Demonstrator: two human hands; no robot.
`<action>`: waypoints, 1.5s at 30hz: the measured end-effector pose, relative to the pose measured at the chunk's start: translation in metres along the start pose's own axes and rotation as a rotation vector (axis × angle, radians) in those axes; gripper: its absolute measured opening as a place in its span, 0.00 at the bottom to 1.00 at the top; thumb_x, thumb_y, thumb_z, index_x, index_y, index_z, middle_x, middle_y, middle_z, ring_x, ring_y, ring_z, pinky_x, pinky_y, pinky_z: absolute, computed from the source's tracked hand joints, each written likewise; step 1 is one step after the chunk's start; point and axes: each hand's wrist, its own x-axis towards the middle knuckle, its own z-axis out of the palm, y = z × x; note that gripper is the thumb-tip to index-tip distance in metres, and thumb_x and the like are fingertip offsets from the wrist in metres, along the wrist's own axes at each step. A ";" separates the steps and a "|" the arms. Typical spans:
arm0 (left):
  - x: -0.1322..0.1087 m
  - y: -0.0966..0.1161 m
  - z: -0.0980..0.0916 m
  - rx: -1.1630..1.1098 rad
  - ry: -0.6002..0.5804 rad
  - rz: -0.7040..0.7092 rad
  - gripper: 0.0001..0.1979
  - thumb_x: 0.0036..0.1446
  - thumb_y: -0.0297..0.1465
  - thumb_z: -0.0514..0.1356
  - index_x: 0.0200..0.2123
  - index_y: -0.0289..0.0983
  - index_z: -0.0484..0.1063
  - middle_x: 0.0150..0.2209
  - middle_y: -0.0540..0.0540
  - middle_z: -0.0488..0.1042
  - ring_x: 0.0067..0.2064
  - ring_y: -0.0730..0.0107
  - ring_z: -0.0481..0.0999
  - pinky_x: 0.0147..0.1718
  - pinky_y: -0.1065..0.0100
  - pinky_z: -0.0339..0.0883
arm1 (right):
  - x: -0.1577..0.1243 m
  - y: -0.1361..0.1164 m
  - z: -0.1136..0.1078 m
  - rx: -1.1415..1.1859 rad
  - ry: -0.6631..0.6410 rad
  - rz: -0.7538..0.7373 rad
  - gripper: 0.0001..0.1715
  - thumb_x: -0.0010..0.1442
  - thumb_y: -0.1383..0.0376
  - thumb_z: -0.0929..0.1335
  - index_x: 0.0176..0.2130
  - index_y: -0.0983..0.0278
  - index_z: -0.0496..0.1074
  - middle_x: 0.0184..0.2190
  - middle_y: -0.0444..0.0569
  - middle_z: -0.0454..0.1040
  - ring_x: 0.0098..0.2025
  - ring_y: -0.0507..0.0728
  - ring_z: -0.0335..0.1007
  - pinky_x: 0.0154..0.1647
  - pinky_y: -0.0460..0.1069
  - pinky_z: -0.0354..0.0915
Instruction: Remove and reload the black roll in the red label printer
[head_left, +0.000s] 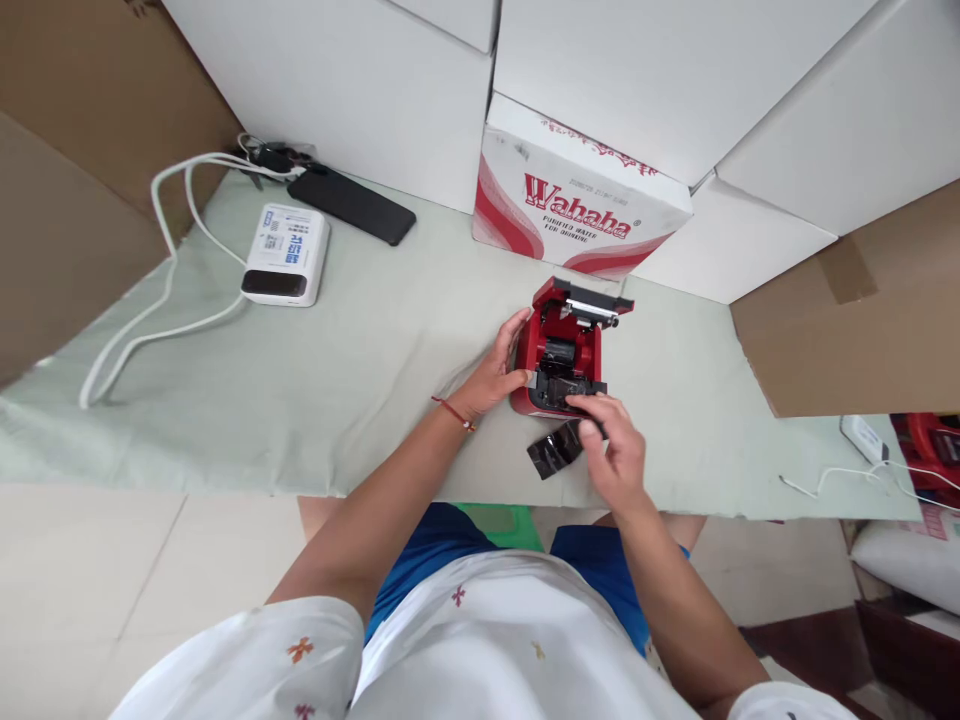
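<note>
A small red label printer [523, 385] stands on the cloth-covered table with its lid raised. Inside it lies a black roll [559, 351], and dark film spans the front of the opening. My left hand [495, 372] grips the printer's left side, fingers along the wall and thumb on the front corner. At the front right edge is my right hand [616, 450], its index fingertip on the film inside and its thumb lower down. A loose strip of shiny black film [553, 450] hangs out in front, running up to the right thumb and fingers, which partly hide it.
A Wahaha water carton [577, 205] stands behind the printer, against stacked white boxes [360, 90]. To the left are a white device [287, 255], a black phone-like slab [352, 203] and looped white cables [127, 340]. A brown carton [855, 320] borders the right.
</note>
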 end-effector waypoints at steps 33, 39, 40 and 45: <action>-0.001 0.013 0.005 -0.146 0.014 -0.142 0.42 0.54 0.35 0.68 0.71 0.44 0.60 0.75 0.42 0.62 0.78 0.45 0.56 0.78 0.42 0.45 | 0.130 0.008 0.004 -0.831 -0.666 0.303 0.30 0.67 0.63 0.70 0.66 0.55 0.73 0.61 0.53 0.80 0.58 0.67 0.78 0.52 0.56 0.71; -0.001 0.018 0.006 -0.142 0.026 -0.166 0.42 0.53 0.35 0.67 0.71 0.43 0.60 0.74 0.40 0.63 0.76 0.44 0.59 0.77 0.41 0.49 | 0.141 0.000 0.022 -0.986 -0.734 0.359 0.22 0.68 0.63 0.70 0.59 0.61 0.77 0.57 0.61 0.81 0.55 0.69 0.80 0.49 0.56 0.72; -0.001 0.019 0.006 -0.138 0.027 -0.164 0.42 0.53 0.35 0.67 0.71 0.44 0.60 0.75 0.41 0.62 0.76 0.45 0.59 0.77 0.42 0.49 | 0.140 -0.001 0.022 -0.979 -0.734 0.368 0.22 0.68 0.63 0.69 0.59 0.62 0.77 0.57 0.62 0.80 0.55 0.70 0.80 0.49 0.57 0.72; -0.001 0.022 0.007 -0.110 0.025 -0.150 0.41 0.53 0.34 0.67 0.70 0.43 0.61 0.75 0.40 0.62 0.76 0.46 0.60 0.77 0.43 0.49 | 0.125 -0.011 0.012 -0.909 -0.634 0.419 0.25 0.70 0.60 0.68 0.63 0.62 0.71 0.62 0.62 0.75 0.55 0.71 0.79 0.49 0.58 0.73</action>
